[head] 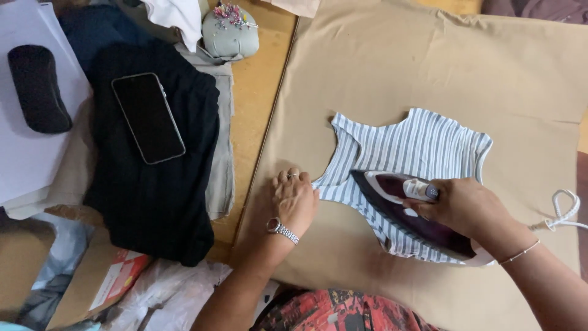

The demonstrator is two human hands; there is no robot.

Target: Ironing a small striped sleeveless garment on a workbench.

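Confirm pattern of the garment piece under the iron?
Pale blue and white stripes on the garment piece; head view.

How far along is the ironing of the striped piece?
Done: the blue-and-white striped fabric piece lies spread flat on the tan cloth cover; its upper part looks smooth. In hand: the right hand grips the white-and-maroon iron on the piece's lower half, while the left hand pins its left edge. Left: the lower edge, mostly hidden under the iron, cannot be judged.
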